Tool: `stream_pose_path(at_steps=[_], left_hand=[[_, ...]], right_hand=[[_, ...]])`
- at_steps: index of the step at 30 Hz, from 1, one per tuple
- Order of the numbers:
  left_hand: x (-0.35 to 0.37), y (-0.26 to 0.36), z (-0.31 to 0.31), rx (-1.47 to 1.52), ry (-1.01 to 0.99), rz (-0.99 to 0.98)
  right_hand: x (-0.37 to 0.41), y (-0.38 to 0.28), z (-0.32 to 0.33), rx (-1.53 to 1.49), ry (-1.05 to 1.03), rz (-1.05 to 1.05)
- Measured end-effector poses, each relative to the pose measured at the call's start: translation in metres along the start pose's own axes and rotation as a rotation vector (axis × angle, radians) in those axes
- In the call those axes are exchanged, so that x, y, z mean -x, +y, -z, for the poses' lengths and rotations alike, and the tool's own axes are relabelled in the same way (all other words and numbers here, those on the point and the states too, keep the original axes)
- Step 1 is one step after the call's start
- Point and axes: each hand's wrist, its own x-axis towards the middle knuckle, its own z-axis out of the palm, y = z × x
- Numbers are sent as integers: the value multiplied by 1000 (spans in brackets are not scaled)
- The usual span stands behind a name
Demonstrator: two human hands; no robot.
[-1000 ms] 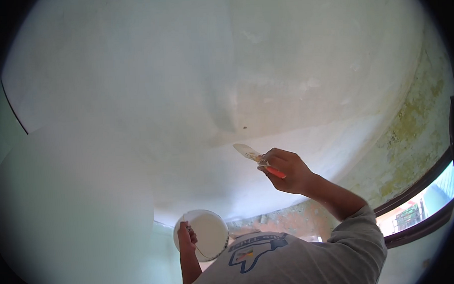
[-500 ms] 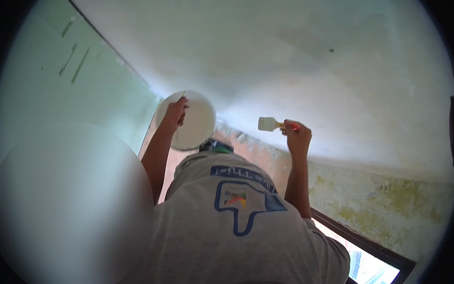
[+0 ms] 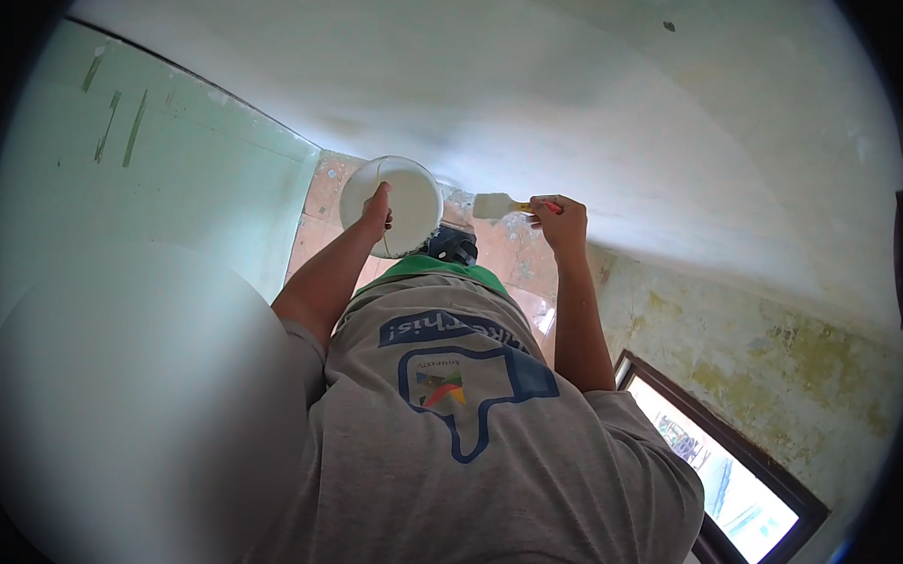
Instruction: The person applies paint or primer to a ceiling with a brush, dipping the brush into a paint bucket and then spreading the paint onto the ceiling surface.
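Observation:
My left hand (image 3: 377,213) is closed round the thin wire handle of a round white bucket (image 3: 412,199), which hangs below it with pale paint inside. In my right hand (image 3: 561,220) is a paintbrush (image 3: 496,206), gripped by its red and yellow handle. Its broad bristles are coated in whitish paint and point left, towards the bucket. The brush stays apart from the bucket's rim, a short way to its right.
A whitish wall (image 3: 564,89) runs along the far side, and a pale green wall (image 3: 199,162) meets it at a corner. Below is a spotted pinkish floor (image 3: 315,222). A dark-framed window (image 3: 737,481) is at lower right, near a stained wall patch (image 3: 773,370).
The brush and my right hand have moved left, closer to the bucket. In view, the bucket has shifted slightly right and up. The camera has tilted, showing more of the floor and window.

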Motion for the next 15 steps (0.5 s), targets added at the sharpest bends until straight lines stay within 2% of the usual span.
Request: stream_pose_path(at_steps=[2, 5, 6, 7, 9, 13, 15], left_hand=[[-7, -6, -11, -25, 17, -14], [-3, -3, -25, -34, 30, -22], [-1, -2, -27, -21, 26, -10], [-1, -1, -28, -28, 22, -11], [-3, -1, -25, 31, -130, 80], [18, -2, -30, 148, -276, 125], [47, 11, -38, 419, -390, 64]], right_hand=[[-3, 17, -5, -112, -28, -81], [-5, 30, -5, -424, -132, -335], [-7, 38, -6, -429, -124, -337], [-11, 51, -7, -560, -162, -398], [-16, 69, -9, -738, -213, -504], [-12, 87, -5, -758, -281, -516], [-13, 101, -2, -644, -526, -541]])
